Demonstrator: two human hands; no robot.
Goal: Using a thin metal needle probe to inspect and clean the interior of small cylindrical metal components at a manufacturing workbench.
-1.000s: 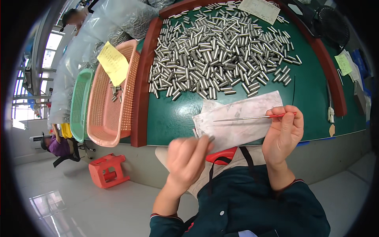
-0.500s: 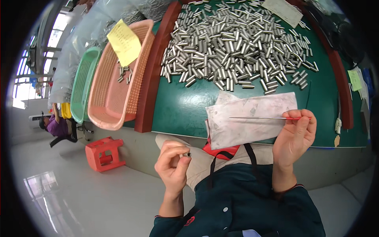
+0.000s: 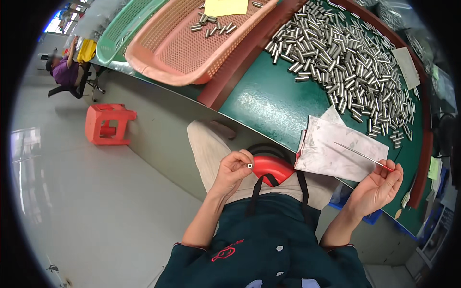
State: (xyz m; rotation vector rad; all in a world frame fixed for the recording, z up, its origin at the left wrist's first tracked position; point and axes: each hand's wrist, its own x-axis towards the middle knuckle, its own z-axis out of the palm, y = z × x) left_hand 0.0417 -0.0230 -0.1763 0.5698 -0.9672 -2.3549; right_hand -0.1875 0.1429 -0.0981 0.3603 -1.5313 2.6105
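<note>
The left hand (image 3: 234, 170) pinches a small metal tube (image 3: 250, 165) below the green table (image 3: 269, 103) edge. The right hand (image 3: 378, 187) grips a thin red-handled rod (image 3: 361, 155) over a grey cloth (image 3: 336, 151) on that table.

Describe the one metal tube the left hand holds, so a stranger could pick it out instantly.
Start at the green table heaped with loose metal tubes. Come down off its near edge to the left hand above the lap. The metal tube pinched in its fingertips is the only one off the table, its hollow end facing the camera.
</note>
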